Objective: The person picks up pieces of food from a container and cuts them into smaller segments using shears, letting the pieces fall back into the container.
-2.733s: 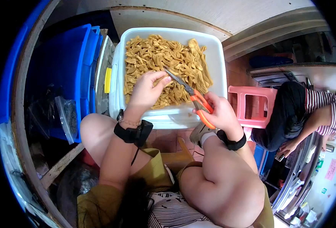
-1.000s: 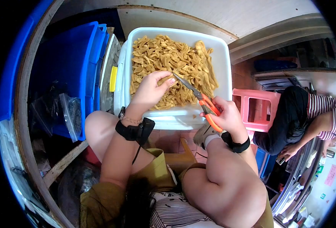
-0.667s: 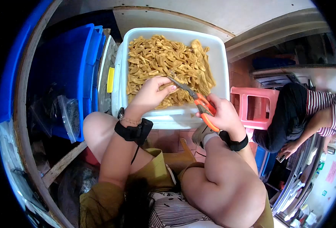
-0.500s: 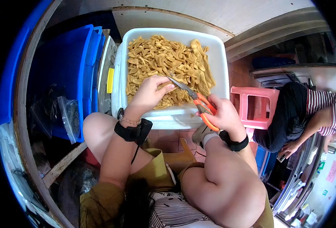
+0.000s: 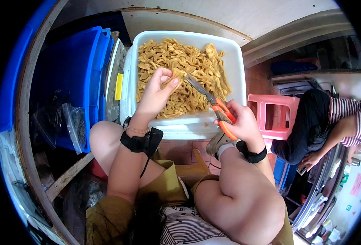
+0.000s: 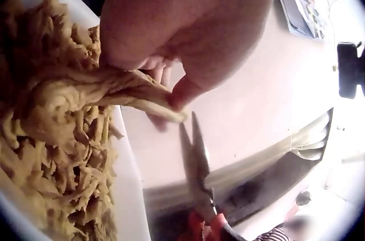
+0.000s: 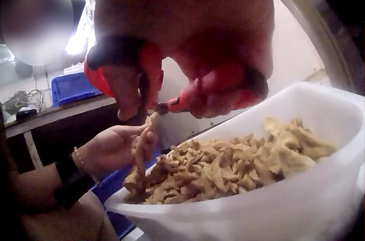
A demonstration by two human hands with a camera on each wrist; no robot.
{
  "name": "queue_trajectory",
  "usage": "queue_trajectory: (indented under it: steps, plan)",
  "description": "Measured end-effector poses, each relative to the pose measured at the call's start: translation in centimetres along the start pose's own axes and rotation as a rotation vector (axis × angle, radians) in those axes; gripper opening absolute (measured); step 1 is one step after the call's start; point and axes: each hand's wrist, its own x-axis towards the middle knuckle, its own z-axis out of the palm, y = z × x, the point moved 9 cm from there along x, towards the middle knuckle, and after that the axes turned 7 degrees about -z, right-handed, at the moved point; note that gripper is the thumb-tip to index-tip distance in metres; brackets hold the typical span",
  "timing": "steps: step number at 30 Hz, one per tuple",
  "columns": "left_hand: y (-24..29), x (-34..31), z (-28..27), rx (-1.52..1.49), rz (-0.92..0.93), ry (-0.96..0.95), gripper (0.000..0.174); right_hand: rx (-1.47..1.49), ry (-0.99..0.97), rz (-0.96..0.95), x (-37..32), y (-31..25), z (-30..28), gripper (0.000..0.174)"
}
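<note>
A long, limp, yellow-brown strip of food [image 6: 85, 90] is pinched between the thumb and fingers of my left hand [image 5: 156, 92], and it hangs over the tub. Similar cut pieces [image 5: 160, 57] fill much of the white plastic tub [image 5: 234, 61] below. My right hand [image 5: 242, 121] grips the orange handles of a pair of scissors [image 5: 208, 96]. In the left wrist view the scissor blades [image 6: 197, 152] stand slightly apart, their tips right by the strip's end. The right wrist view shows the strip's upper end close to the scissors, whose blades are mostly hidden there.
Longer, uncut-looking strips [image 5: 217, 67] lie along the tub's right side. Blue crates [image 5: 66, 77] stand to the left, with a pale wall [image 5: 180, 20] behind the tub. A pink stool [image 5: 270, 132] is at the right, near another person in a striped top [image 5: 348, 118].
My left hand has risen slightly away from me, and a larger strip now shows in its fingers. The scissors have shifted slightly, with their tips still near that hand.
</note>
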Motion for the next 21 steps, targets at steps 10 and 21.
queue_trajectory:
  steps: [10, 21]
  plan:
    - [-0.2, 0.0, 1.2, 0.034, -0.006, -0.187, 0.012, -0.007, -0.096, 0.024, 0.1, 0.2, 0.8, 0.046]
    - [0.5, -0.5, 1.7, 0.061, -0.014, -0.238, 0.014, 0.015, -0.131, -0.052, 0.3, -0.6, 1.4, 0.042]
